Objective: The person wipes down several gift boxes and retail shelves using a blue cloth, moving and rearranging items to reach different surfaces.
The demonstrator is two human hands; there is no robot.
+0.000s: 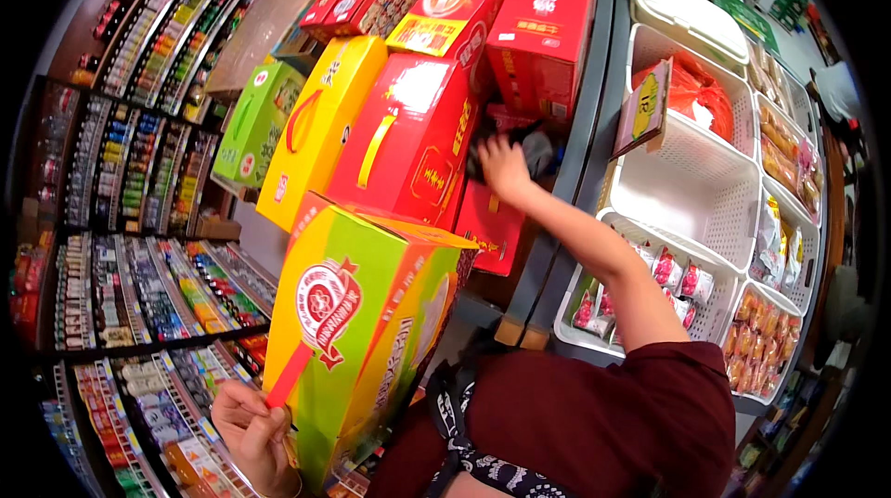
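My left hand (254, 432) pinches the end of a red strap handle (289, 377) on a large green and yellow carton (348, 331), which leans close to my body. My right hand (502, 165) reaches down into a gap between red gift boxes. Its fingers rest on a dark bundle (536, 150), possibly a bag or cloth; their tips are hard to make out, so I cannot tell whether they grip it. Just below that hand lies a flat red box or bag (489, 226). Beside it stands a red gift box (397, 139) with a yellow handle.
A yellow box (324, 129) and a small green box (257, 125) stand left of the red one. More red cartons (539, 31) are stacked behind. White baskets (686, 181) with packaged snacks line the right, with a price sign (642, 108). Stocked drink shelves (150, 178) fill the left.
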